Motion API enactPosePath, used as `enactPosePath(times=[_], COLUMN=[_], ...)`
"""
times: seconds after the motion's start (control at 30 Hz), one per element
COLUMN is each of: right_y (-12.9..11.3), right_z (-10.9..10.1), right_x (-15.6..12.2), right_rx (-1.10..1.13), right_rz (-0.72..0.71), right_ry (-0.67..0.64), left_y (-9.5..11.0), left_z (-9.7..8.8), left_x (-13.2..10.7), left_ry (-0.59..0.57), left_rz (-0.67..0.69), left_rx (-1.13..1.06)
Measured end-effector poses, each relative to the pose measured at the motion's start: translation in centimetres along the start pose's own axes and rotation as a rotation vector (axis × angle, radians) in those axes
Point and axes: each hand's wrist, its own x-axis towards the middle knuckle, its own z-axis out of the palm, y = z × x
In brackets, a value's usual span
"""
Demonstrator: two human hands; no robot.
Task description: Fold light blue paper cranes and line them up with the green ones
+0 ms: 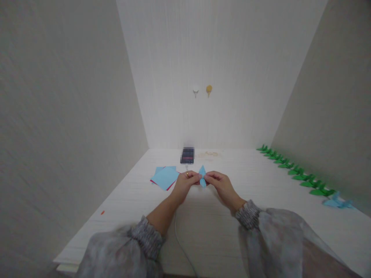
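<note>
A small folded piece of light blue origami paper (202, 171) is held upright above the table, pointed at its top and bottom. My left hand (187, 181) pinches its left side between thumb and fingers, and a ring shows on one finger. From the right, my right hand (219, 182) pinches the other side. Both hands are closed, with fingertips nearly meeting at the paper's middle. Just left of my left hand lies a loose stack of square paper sheets (165, 177), light blue on top with red edges peeking out beneath.
Along the right wall runs a row of several green folded paper figures (295, 170), with a light blue one (337, 201) nearest me. A phone (187, 155) stands at the back, its white cable (181, 244) running under my left arm. An orange scrap (102, 212) lies left.
</note>
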Motion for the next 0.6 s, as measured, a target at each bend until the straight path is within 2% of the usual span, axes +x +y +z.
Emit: enactPosePath(times=[0.4, 0.6], right_y=[-0.46, -0.40], right_z=[0.68, 0.97], right_x=[-0.18, -0.16], right_rx=[0.042, 0.060], right_rz=[0.027, -0.010], right_ry=[0.055, 0.097], left_y=[0.60, 0.53], left_z=[0.48, 0.49], left_x=[-0.23, -0.16], left_ry=[0.104, 0.129], left_rz=[0.013, 0.077], left_rx=[0.080, 0.111])
